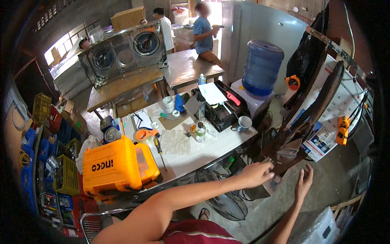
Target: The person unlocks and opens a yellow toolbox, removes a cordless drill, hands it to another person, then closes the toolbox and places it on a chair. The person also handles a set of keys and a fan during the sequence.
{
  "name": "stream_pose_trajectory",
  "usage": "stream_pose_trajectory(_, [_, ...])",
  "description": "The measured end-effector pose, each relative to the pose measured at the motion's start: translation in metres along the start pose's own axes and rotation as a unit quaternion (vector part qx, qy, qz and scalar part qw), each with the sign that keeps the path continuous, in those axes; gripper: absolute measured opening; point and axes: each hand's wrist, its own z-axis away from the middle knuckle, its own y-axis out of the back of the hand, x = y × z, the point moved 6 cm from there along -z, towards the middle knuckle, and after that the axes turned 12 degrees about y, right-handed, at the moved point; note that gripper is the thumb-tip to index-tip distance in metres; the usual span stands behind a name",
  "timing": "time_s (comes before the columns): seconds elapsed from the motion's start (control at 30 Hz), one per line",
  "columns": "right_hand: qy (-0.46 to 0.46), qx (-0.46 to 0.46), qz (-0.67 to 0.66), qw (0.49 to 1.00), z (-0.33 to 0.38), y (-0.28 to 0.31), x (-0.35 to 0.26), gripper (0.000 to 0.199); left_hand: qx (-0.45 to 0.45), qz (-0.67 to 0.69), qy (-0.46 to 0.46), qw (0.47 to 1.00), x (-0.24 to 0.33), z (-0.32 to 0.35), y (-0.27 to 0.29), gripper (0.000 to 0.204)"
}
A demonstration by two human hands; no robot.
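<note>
Left hand (256, 174) reaches past the white worktop (211, 148) edge, fingers curled loosely on a small pale object (271, 184) below the edge, can't tell if it's actually gripped; right hand (304, 183) hangs open just beside it, fingers spread, holding nothing. On the worktop: one orange tool case (120, 166), one screwdriver (159, 151), one black toolbox (221, 110), one mug (244, 123), one small bottle (200, 132). One blue water jug (262, 67) stands behind, one fan (221, 199) sits on the floor under the worktop, and two people stand at the far tables.
</note>
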Motion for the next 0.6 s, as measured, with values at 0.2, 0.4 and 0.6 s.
stream_pose_trajectory(0.2, [0.105,0.179,-0.227,0.952,0.075,-0.001,-0.138,0.031,-0.076,0.024,0.041,0.996,-0.03,0.171,0.072,0.033])
stream_pose_trajectory(0.4, [0.15,-0.042,-0.437,0.886,0.138,-0.115,-0.295,0.025,0.147,-0.059,0.102,0.982,-0.019,0.342,0.203,0.023])
stream_pose_trajectory(0.6, [0.057,-0.361,-0.422,0.83,0.213,-0.234,-0.378,0.031,0.523,-0.105,0.143,0.834,-0.028,0.554,0.352,0.027])
